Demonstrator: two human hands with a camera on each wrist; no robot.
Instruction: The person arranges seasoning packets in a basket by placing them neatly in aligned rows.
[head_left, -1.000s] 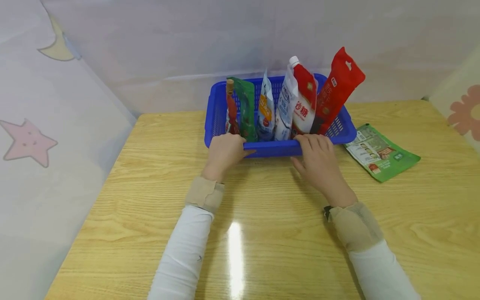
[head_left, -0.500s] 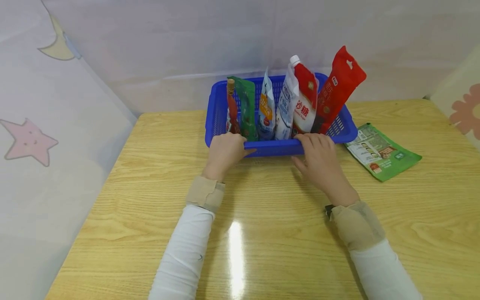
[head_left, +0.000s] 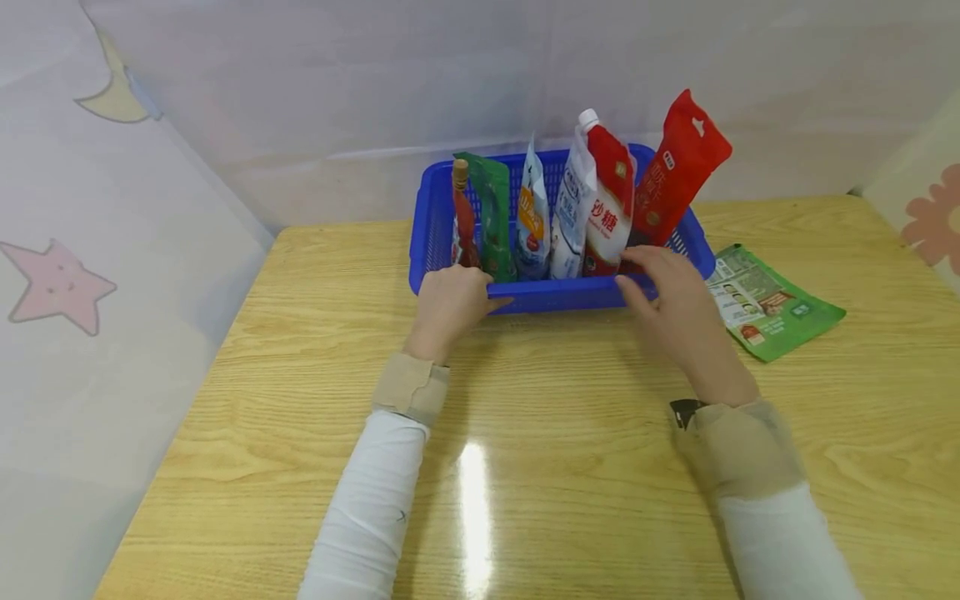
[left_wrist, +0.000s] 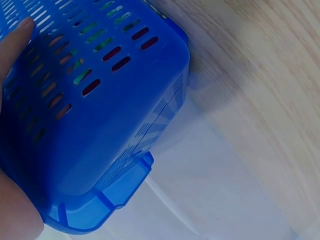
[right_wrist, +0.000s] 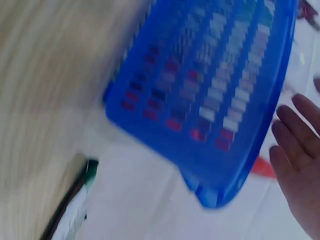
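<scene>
A blue plastic basket [head_left: 555,297] with slotted walls stands near the back edge of the table. My left hand [head_left: 452,302] grips its front rim at the left, with the thumb [left_wrist: 16,44] against the outer wall in the left wrist view. Over the right part of that rim my right hand [head_left: 678,308] hovers with relaxed fingers, which show apart from the rim in the right wrist view. Inside stand a red bottle [head_left: 464,225] with a brown cap, a green bag [head_left: 495,218], several more bags including a white-capped sugar bag [head_left: 611,200], and a tall red packet [head_left: 681,167].
A green flat packet [head_left: 783,310] lies on the wooden table [head_left: 570,467] right of the basket, one corner close to its side. Behind the table hangs a pale wall covering [head_left: 360,100].
My right hand has lifted off the front rim and moved right along it, closer to the tall red packet. The left hand and basket have stayed in place.
</scene>
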